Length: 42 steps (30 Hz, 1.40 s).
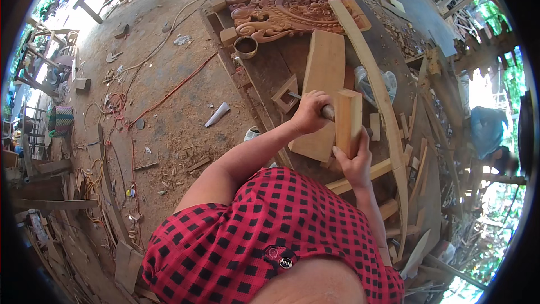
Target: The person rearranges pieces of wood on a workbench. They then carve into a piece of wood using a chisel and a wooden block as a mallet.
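Observation:
My left hand [311,114] is closed around a hand tool with a thin metal shaft [294,95] and a rounded handle end [328,112]; its exact kind is unclear. That handle end is close against the side of a thick pale wooden block [349,115]; I cannot tell if they touch. My right hand [357,160] grips the block's lower end, thumb on the near side. Behind these fingers a small dark round part is mostly hidden. Beneath both hands a broad pale board [326,65] lies on the workbench [275,67].
A carved reddish wooden panel [292,8] lies at the bench's far end, beside a round bowl [246,48]. A long curved plank [374,73] runs along the right, near a clear plastic bag [382,83]. Red cord [174,90] and wood scraps litter the floor at left.

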{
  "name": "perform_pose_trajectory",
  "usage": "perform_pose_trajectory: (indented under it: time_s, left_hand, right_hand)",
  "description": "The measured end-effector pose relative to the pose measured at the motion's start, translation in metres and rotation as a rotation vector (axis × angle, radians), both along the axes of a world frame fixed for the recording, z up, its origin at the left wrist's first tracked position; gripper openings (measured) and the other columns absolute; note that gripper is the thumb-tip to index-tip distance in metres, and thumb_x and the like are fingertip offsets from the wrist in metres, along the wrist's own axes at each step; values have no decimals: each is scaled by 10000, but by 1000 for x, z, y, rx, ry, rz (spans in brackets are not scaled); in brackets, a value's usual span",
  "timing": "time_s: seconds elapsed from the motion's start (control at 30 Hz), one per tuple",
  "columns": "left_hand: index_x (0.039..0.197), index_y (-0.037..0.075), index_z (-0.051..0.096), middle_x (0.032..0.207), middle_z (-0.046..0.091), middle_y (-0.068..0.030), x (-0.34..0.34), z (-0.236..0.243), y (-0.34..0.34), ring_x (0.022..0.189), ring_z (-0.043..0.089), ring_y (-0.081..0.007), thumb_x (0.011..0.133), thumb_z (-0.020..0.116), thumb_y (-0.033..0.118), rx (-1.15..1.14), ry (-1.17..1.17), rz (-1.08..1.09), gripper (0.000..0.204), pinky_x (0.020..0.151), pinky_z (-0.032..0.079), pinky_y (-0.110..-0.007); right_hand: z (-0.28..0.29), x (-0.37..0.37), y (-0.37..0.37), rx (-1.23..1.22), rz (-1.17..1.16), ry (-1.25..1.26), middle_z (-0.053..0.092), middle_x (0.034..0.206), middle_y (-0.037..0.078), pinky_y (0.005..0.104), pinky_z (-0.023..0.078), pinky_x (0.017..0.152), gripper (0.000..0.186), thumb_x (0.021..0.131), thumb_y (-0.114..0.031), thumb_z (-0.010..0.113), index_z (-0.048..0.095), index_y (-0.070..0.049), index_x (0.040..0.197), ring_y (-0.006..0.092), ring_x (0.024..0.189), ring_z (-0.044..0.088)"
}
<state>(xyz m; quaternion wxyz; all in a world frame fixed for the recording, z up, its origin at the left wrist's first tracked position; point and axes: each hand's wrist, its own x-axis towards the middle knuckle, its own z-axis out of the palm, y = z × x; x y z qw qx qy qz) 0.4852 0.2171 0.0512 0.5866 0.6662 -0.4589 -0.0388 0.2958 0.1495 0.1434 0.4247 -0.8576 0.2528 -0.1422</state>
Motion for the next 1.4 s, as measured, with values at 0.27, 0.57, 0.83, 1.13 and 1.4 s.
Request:
perform_pose_trajectory:
  time_s: [0.27, 0.57, 0.83, 1.13, 1.4]
  left_hand:
    - [791, 82, 564, 809, 568, -77, 1, 1, -1, 841, 557, -316, 606, 722, 83, 20, 4, 16, 243, 733, 429, -410]
    - [840, 64, 600, 761, 619, -26, 94, 3, 40, 705, 626, -144, 716, 683, -68, -353, 750, 61, 199, 674, 516, -288]
    - [863, 36, 579, 769, 617, -86, 118, -12, 67, 713, 646, -234, 717, 658, -96, -607, 1018, 47, 212, 689, 557, -387]
    - [812, 84, 592, 717, 570, 30, 103, -10, 61, 632, 545, -76, 714, 685, -36, -419, 811, 167, 181, 589, 449, -249]
    - [809, 78, 594, 696, 574, 59, 89, -5, 40, 578, 509, -30, 795, 649, -44, -426, 707, 120, 134, 511, 393, -191]
  right_hand:
    - [-11, 0, -3, 14, -56, -23, 515, 1249, 112, 328, 426, 977, 648, 793, -112, 753, 422, 1, 1338, 201, 1108, 540]
    - [-15, -17, -23, 492, -284, -410, 525, 1108, 80, 277, 550, 721, 587, 836, -19, 687, 386, -6, 1340, 161, 960, 574]
    - [-29, -26, -23, 543, -257, -301, 552, 1113, 84, 291, 529, 793, 590, 821, -62, 708, 410, 27, 1322, 156, 983, 573]
    - [55, 78, -8, 238, 156, -221, 620, 1113, 128, 309, 484, 887, 704, 771, -103, 731, 387, 6, 1376, 171, 999, 608]
    - [99, 184, 10, -528, 579, 358, 629, 1093, 235, 417, 508, 841, 701, 776, -215, 726, 382, -100, 1375, 409, 994, 629]
